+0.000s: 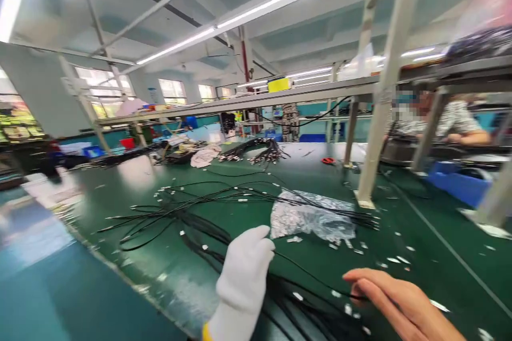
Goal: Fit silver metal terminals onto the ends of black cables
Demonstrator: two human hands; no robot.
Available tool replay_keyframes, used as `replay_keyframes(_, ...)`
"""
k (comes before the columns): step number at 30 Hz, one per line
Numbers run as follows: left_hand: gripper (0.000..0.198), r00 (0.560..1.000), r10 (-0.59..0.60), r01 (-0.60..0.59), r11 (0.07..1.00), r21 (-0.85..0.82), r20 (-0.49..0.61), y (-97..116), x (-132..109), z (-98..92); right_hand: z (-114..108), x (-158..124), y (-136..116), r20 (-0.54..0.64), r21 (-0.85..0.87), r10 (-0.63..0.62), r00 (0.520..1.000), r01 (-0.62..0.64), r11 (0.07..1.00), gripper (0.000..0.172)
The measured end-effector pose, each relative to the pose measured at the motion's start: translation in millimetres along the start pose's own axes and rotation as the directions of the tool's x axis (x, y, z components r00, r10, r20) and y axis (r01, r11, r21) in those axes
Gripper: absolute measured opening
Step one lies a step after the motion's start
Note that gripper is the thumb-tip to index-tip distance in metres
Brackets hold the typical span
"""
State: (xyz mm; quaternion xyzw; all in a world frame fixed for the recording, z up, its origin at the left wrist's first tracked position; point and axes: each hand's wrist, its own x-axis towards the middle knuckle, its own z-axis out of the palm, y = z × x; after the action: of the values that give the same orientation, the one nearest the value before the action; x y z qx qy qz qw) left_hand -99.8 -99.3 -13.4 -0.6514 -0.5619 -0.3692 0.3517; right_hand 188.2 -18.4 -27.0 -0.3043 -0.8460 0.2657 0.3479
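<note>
In a white glove, my left hand [245,266] is closed on a thin black cable [306,272], above a bundle of black cables [208,229] on the green table. That cable runs right to my bare right hand [396,293], whose thumb and fingers pinch it near its end. Under and between both hands lies the near part of the bundle, with small white pieces among the strands. More loose black cables [224,192] spread beyond my left hand. A clear plastic bag [312,216] of small pale pieces lies ahead, with cable ends across it.
Small white scraps dot the green table [424,282]. A coiled cable bundle [256,149] and red-handled tool [328,161] lie farther back. Shelf posts [384,106] rise at the right, near a blue bin [458,184]. Another person [460,122] sits beyond them.
</note>
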Motion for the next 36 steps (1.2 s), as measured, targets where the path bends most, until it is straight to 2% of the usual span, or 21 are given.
replay_keyframes(2,0.019,0.998,0.058,-0.058,0.998,-0.002,-0.024,-19,14,9.8,-17,7,-21,0.165,0.079,0.099,0.981,-0.113,0.990,0.044)
replay_keyframes(4,0.018,0.995,0.096,-0.095,0.995,0.012,-0.036,-39,26,22.7,-31,10,-27,0.279,0.139,0.196,0.940,-0.241,0.960,0.039)
replay_keyframes(6,0.021,0.995,0.096,-0.095,0.994,0.053,-0.009,-55,37,34.6,-42,11,-20,0.323,0.211,0.259,0.910,-0.336,0.918,0.031)
replay_keyframes(8,0.023,0.995,0.072,-0.080,0.989,0.128,0.068,-60,48,42.6,-48,10,-8,0.328,0.300,0.306,0.894,-0.406,0.863,0.029)
replay_keyframes(9,0.021,0.992,0.071,-0.087,0.982,0.167,0.100,-55,53,45.3,-49,11,-2,0.329,0.348,0.330,0.885,-0.439,0.829,0.031)
replay_keyframes(11,0.017,0.984,0.097,-0.125,0.972,0.197,0.147,-30,63,49.0,-46,12,6,0.345,0.438,0.379,0.859,-0.504,0.744,0.036)
replay_keyframes(13,0.032,0.965,0.177,-0.200,0.974,0.107,0.195,13,69,53.5,-41,15,10,0.374,0.495,0.400,0.837,-0.545,0.677,0.041)
replay_keyframes(15,0.043,0.910,0.295,-0.281,0.956,-0.090,0.293,60,68,61.0,-36,17,11,0.409,0.523,0.405,0.818,-0.573,0.631,0.046)
replay_keyframes(17,0.029,0.856,0.354,-0.295,0.933,-0.207,0.376,95,59,71.8,-35,18,12,0.448,0.530,0.411,0.794,-0.606,0.593,0.049)
replay_keyframes(18,0.019,0.841,0.347,-0.276,0.935,-0.223,0.415,106,54,77.9,-36,17,13,0.463,0.531,0.419,0.781,-0.623,0.574,0.051)
replay_keyframes(20,0.011,0.833,0.308,-0.229,0.948,-0.220,0.459,113,45,89.7,-42,13,17,0.472,0.529,0.449,0.759,-0.651,0.544,0.057)
replay_keyframes(22,0.009,0.831,0.274,-0.185,0.957,-0.223,0.484,107,40,98.7,-50,9,22,0.449,0.527,0.498,0.742,-0.670,0.522,0.064)
replay_keyframes(25,0.019,0.797,0.218,-0.098,0.967,-0.235,0.564,97,41,104.4,-61,2,29,0.382,0.535,0.574,0.724,-0.680,0.502,0.068)
replay_keyframes(28,0.023,0.745,0.154,-0.029,0.980,-0.199,0.649,96,46,104.4,-68,-2,33,0.361,0.520,0.603,0.712,-0.690,0.503,0.063)
replay_keyframes(30,0.024,0.731,0.125,-0.014,0.986,-0.169,0.670,98,49,103.3,-70,-1,34,0.385,0.499,0.570,0.726,-0.683,0.533,0.053)
replay_keyframes(34,0.015,0.752,0.088,0.007,0.990,-0.142,0.653,109,55,98.8,-69,1,35,0.385,0.513,0.520,0.763,-0.645,0.567,0.039)
replay_keyframes(36,0.013,0.768,0.143,-0.020,0.980,-0.199,0.624,118,60,98.0,-68,1,35,0.366,0.530,0.525,0.768,-0.636,0.561,0.038)
